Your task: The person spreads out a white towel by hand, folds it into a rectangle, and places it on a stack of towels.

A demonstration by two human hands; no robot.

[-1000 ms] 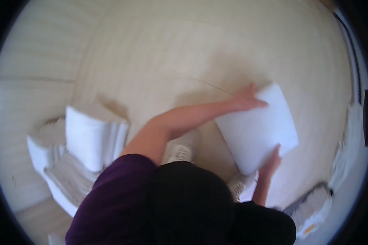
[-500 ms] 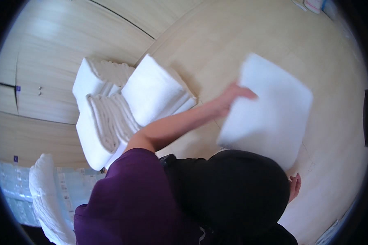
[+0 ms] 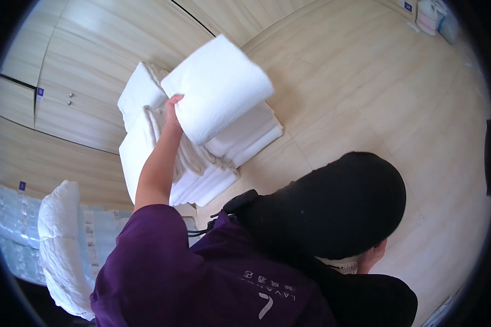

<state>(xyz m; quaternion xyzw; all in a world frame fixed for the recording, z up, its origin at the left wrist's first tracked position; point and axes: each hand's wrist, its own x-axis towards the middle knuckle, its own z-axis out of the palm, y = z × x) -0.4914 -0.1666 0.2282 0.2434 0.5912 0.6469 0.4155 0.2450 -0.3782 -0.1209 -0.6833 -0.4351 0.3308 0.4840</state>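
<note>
My left hand grips the near left edge of a folded white towel. That towel hangs over a group of piled white towels and hides part of them. A pile with its folded layers showing stands just under my forearm. To its right lies another folded towel stack, partly covered by the held one. Farther left a third towel stack leans by the cabinet. My right hand is low beside my black-clad knee, which hides much of it; what its fingers do does not show.
Light wood cabinet doors run along the left. Wrapped bottle packs and a rolled white quilt stand at lower left. White jugs are at the far right on the pale floor. A pale striped thing shows behind my knee.
My left hand has carried the folded towel from the right over to the left, above the piles. My right hand has shifted down and left, and my knee has moved up.
</note>
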